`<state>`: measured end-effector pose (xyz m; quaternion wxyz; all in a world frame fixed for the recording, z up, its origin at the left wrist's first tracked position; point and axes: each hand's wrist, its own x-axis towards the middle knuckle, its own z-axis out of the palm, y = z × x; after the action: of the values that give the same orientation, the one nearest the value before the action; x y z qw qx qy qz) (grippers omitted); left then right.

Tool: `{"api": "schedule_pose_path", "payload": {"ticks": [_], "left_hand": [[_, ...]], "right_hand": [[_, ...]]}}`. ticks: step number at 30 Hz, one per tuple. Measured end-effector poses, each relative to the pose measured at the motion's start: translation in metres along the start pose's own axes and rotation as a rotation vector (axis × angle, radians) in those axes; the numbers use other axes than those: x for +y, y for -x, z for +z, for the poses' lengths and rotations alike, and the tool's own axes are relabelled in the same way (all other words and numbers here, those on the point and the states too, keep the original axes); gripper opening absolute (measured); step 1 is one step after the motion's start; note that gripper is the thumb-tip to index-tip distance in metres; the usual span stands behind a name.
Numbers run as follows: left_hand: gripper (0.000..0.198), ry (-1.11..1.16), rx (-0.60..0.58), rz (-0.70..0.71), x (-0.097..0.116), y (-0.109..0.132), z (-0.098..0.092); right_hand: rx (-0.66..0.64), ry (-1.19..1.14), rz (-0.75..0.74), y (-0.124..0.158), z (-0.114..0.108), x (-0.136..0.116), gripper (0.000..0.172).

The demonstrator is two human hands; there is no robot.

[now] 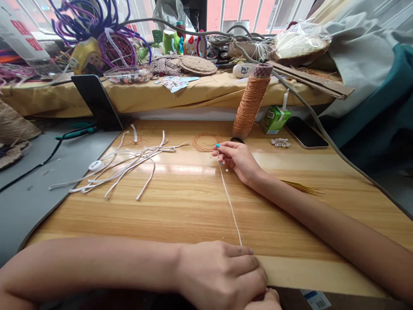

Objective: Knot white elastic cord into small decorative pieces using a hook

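Note:
A thin white cord (229, 200) runs nearly straight between my two hands over the wooden table. Its far end is pinched between the thumb and fingers of my right hand (240, 159), just beside a coil of thin orange-brown twine (202, 143). At the table's front edge my left hand (222, 269) is closed, back of the hand up, and the cord's near end disappears under its fingers. A patch of skin shows below those fingers; I cannot tell what part it is. Several loose white cords (129, 165) lie in a tangle at the left.
Behind my right hand stands a spool of orange twine (251, 101), with a green drink carton (275, 119) and a phone (306, 132) to its right. A dark upright tablet or phone (97, 101) leans at the left. A grey cable (338, 155) crosses the right side. Craft materials crowd the back ledge.

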<state>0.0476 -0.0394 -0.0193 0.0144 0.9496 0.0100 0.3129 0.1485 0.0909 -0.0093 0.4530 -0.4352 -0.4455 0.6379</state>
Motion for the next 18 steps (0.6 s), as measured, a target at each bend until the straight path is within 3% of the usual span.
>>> {"api": "schedule_pose_path", "payload": {"ticks": [12,18], "left_hand": [[0.022,-0.068,-0.019,0.033,0.0074,0.0053,0.0053],[0.023,0.075,0.169,0.047,0.0043,0.0043,0.0066]], "right_hand": [[0.101,0.031,-0.024,-0.0073,0.0012,0.0029,0.021],[-0.007,0.116,-0.064,-0.0078,-0.0019,0.0079,0.014]]}}
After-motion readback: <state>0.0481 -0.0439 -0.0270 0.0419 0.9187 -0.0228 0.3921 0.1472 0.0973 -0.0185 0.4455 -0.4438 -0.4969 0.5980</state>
